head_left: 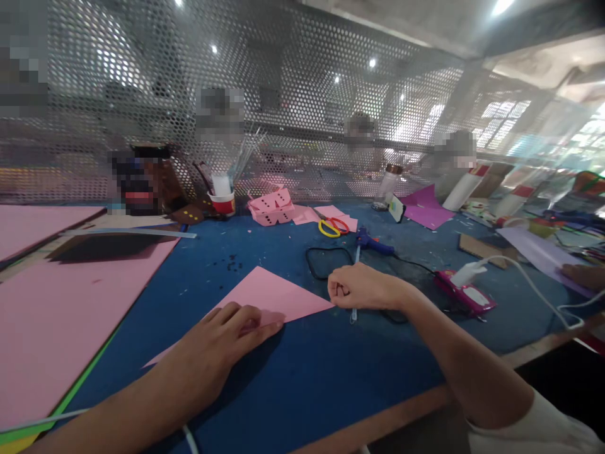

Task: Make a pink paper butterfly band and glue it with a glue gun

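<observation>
Head view looks down on a blue felt-like mat (302, 378) flecked with scraps. On it lies a pink paper (265, 297), smooth and folded flat into a triangle with sharp creases. The left hand (222, 340) lies palm down, fingers spread and pressed on the paper's near edge. The right hand (362, 287) is curled into a loose fist at the triangle's right tip, thumb and fingers pinched together; whether they grip the corner cannot be told. A thin pale stick (354, 290) runs under that fist.

Behind it sit a blue glue gun (373, 241) with a looped black cord (326, 265), and scissors (333, 226) with yellow and red handles. A pink folded box (271, 208) has punched round holes. Large matte pink sheets (61, 315) cover the left side. To the right lies a glossy magenta device (466, 293) with a white cable. A perforated metal screen (283, 101) backs the desk. No writing is readable.
</observation>
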`<control>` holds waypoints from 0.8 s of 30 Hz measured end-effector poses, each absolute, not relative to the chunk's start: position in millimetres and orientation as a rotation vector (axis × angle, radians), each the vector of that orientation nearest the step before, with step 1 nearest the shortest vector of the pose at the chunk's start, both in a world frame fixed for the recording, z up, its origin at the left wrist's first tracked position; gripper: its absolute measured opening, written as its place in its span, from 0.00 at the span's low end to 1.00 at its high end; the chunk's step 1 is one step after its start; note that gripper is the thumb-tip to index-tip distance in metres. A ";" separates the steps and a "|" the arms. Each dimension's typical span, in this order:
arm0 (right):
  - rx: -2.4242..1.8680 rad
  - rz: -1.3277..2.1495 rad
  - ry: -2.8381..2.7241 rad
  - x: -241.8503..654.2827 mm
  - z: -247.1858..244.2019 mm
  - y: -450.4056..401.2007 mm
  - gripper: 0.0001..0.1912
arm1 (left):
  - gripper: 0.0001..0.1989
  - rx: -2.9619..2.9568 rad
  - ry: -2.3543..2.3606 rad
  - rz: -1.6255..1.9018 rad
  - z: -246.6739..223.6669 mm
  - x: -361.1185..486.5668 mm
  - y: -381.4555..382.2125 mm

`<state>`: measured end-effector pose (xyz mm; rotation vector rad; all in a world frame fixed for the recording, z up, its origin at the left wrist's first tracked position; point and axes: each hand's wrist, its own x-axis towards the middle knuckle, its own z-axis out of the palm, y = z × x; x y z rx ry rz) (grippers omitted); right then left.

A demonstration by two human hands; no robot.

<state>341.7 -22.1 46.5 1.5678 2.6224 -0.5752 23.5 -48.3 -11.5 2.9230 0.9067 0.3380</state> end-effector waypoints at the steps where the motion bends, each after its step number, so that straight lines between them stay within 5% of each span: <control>1: 1.569 -0.557 2.631 341.2 47.9 -22.7 0.06 | 0.45 2.924 0.892 0.330 -10.8 23.4 -48.1; 10: 1.516 -0.636 3.083 294.9 44.4 -41.6 0.08 | 0.37 2.888 0.858 0.325 -4.2 23.3 -48.4; 17: 1.401 -0.569 3.114 272.1 11.9 -38.5 0.07 | 0.10 2.648 1.052 0.494 -5.3 14.7 -45.8; 24: 1.345 -0.576 3.097 253.4 14.8 -33.0 0.05 | 0.06 2.524 1.155 0.499 -1.6 10.1 -40.9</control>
